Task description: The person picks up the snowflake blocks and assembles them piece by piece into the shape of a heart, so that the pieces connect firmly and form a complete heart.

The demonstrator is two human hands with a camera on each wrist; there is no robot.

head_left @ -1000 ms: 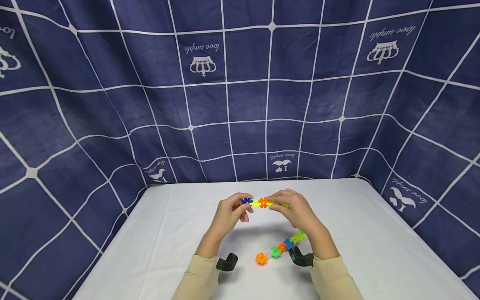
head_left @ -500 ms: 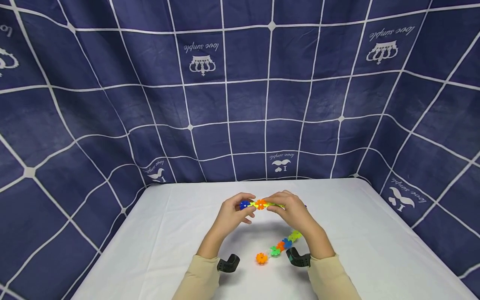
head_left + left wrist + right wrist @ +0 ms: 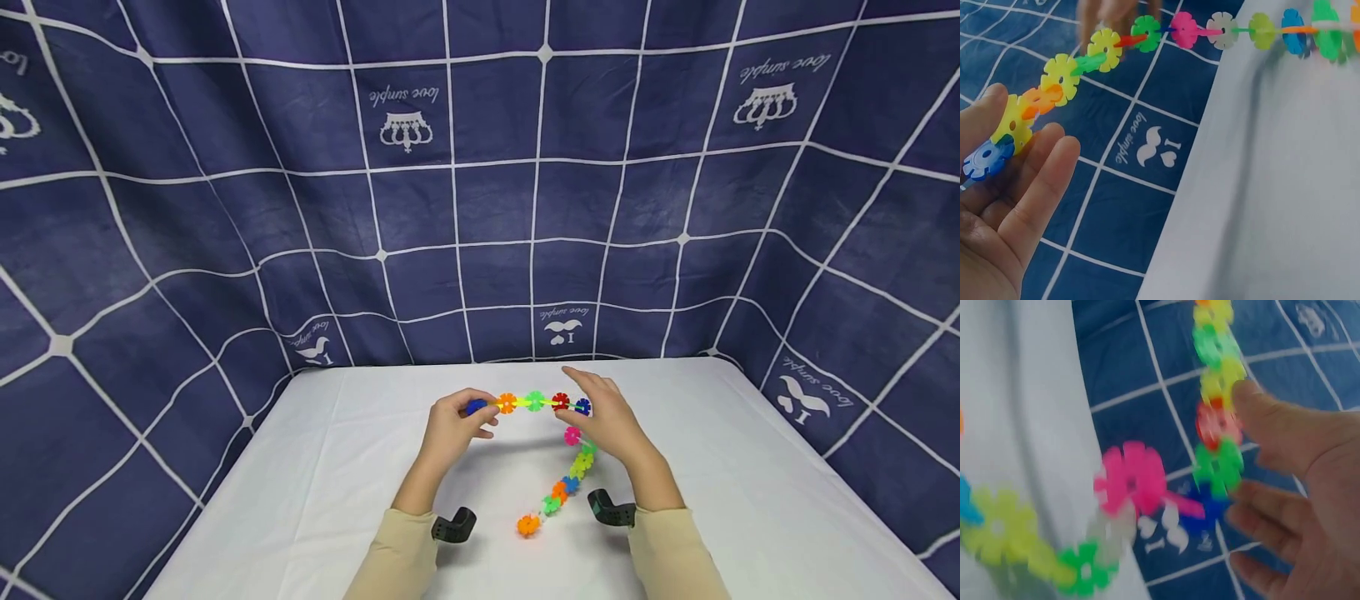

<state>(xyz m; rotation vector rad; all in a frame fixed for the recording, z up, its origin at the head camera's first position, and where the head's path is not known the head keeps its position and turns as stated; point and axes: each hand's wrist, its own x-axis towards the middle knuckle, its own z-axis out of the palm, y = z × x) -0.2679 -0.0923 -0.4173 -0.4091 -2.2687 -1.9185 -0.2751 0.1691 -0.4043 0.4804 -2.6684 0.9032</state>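
A chain of colourful notched plastic snowflake discs (image 3: 535, 402) stretches between my hands above the table. My left hand (image 3: 452, 427) pinches its blue end disc (image 3: 988, 159) between thumb and fingers, next to a yellow one. With thumb and fingers spread apart, my right hand (image 3: 611, 421) is beside the red disc (image 3: 560, 402) and dark blue disc (image 3: 582, 407). In the right wrist view, the thumb overlaps a yellow disc and nothing is gripped. From there the chain bends down past a pink disc (image 3: 1132, 478) toward an orange end disc (image 3: 528, 525).
A white cloth covers the table (image 3: 300, 500). Behind it and along the sides hangs a navy curtain (image 3: 495, 200) with white grid lines. Black straps with mounts (image 3: 455, 525) sit at both wrists, by the beige sleeves.
My right hand has let go of the chain and opened its fingers, shifting right. My left hand has drawn the blue end slightly left, and more discs show between the hands.
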